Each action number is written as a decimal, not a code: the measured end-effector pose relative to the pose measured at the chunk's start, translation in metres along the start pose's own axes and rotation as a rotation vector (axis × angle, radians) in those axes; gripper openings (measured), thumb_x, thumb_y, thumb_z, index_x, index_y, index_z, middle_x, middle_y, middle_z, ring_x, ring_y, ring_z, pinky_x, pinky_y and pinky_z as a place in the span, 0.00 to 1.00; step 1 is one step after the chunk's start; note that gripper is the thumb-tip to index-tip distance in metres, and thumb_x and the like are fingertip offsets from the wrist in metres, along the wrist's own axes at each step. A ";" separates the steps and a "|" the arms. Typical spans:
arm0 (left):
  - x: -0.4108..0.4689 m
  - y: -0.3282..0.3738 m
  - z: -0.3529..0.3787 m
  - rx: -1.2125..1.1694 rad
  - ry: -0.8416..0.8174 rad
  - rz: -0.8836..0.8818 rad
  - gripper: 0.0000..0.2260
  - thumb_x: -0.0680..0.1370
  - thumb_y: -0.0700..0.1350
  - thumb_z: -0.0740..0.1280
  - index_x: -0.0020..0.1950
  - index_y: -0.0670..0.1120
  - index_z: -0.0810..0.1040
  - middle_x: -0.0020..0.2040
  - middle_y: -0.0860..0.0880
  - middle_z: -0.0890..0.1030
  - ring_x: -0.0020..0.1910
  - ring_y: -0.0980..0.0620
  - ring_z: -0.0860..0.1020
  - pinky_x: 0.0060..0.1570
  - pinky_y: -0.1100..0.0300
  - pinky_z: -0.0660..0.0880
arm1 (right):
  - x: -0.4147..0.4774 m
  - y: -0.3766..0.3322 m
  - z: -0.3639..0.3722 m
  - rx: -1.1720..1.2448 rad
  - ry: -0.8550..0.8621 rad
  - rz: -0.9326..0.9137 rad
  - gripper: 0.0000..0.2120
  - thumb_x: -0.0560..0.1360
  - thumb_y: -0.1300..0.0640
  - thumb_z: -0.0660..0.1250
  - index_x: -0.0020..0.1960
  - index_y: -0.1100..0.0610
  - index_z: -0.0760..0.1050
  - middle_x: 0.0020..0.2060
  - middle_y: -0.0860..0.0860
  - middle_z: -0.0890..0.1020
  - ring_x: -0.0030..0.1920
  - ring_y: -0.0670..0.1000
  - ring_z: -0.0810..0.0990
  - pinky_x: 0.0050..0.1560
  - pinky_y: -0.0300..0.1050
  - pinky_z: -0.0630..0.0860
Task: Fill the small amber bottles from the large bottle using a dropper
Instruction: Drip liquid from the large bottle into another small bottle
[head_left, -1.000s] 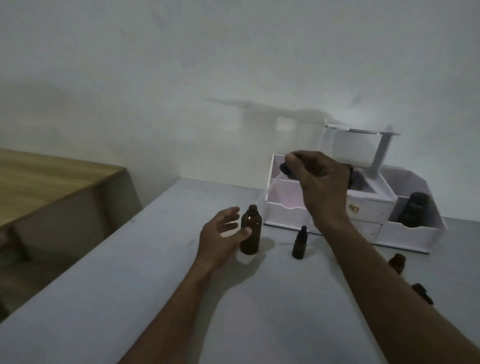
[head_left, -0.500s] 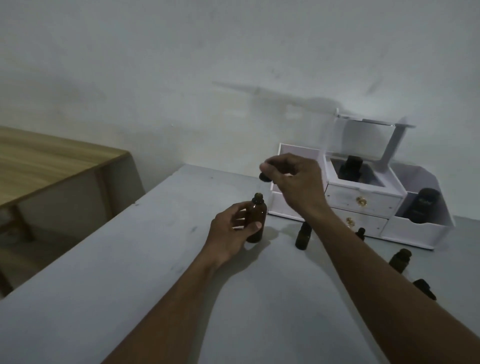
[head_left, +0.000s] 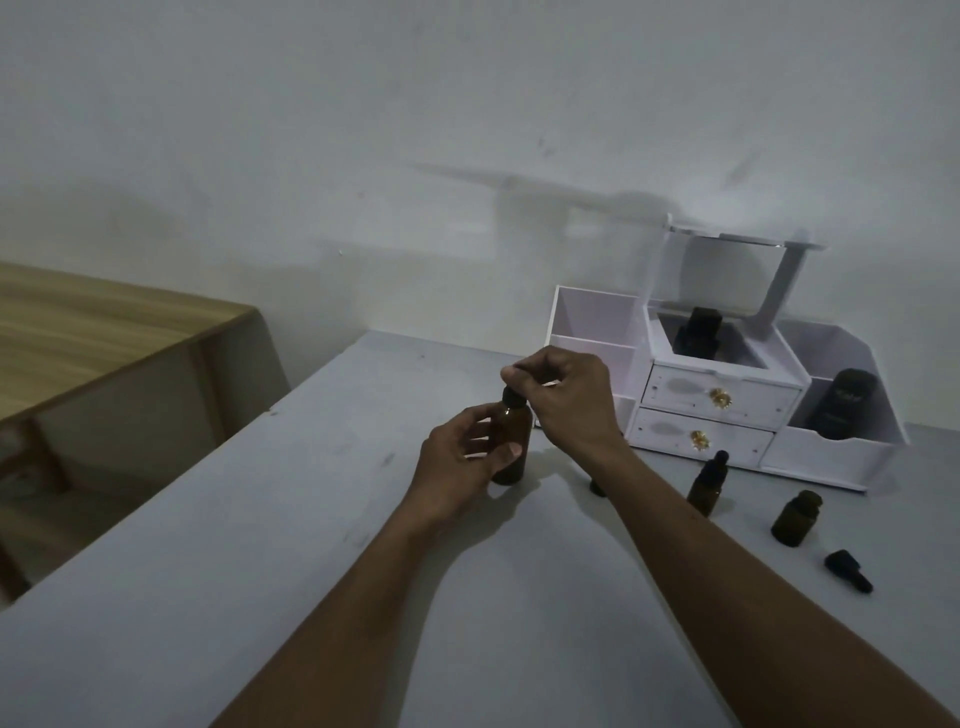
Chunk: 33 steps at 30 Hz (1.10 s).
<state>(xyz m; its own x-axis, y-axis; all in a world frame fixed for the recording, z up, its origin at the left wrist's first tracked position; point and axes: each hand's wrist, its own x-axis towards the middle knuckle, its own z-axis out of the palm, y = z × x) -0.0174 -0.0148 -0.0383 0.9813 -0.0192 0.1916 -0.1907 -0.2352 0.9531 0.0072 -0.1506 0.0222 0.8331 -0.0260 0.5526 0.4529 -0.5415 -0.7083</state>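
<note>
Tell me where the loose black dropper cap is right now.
The loose black dropper cap lies on its side on the grey table at the right of the head view, just below the open small amber bottle.

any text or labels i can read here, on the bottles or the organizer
Nothing can be read for certain.
Dark bottle in the white organizer's right bin: faint pale lettering, too blurred to read.
Large amber bottle, held by the left hand: no label visible.
Small amber bottles on the table: no text visible.
</note>
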 end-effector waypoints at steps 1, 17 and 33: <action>0.000 0.000 0.000 0.001 -0.002 0.004 0.23 0.73 0.48 0.74 0.67 0.52 0.73 0.64 0.50 0.78 0.56 0.53 0.78 0.55 0.60 0.74 | 0.001 -0.001 0.001 -0.010 0.005 -0.001 0.05 0.74 0.55 0.73 0.45 0.56 0.85 0.36 0.47 0.84 0.38 0.42 0.82 0.42 0.26 0.73; -0.002 0.002 -0.001 0.037 -0.001 -0.027 0.25 0.73 0.46 0.74 0.68 0.54 0.72 0.65 0.51 0.78 0.61 0.51 0.77 0.62 0.55 0.73 | 0.011 -0.031 -0.023 0.065 0.065 -0.083 0.07 0.75 0.52 0.72 0.48 0.55 0.83 0.37 0.45 0.85 0.38 0.40 0.84 0.43 0.26 0.77; -0.073 0.075 0.094 -0.082 -0.022 0.265 0.08 0.75 0.44 0.71 0.50 0.56 0.79 0.43 0.60 0.81 0.46 0.64 0.80 0.41 0.73 0.75 | -0.003 -0.038 -0.179 0.152 0.431 -0.134 0.05 0.76 0.55 0.71 0.50 0.55 0.81 0.41 0.48 0.86 0.41 0.44 0.86 0.49 0.44 0.83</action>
<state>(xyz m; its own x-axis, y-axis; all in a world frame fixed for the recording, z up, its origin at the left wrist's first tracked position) -0.1012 -0.1220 -0.0025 0.8971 -0.0911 0.4323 -0.4413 -0.1393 0.8865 -0.0698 -0.2803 0.1263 0.5714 -0.3281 0.7522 0.6154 -0.4352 -0.6572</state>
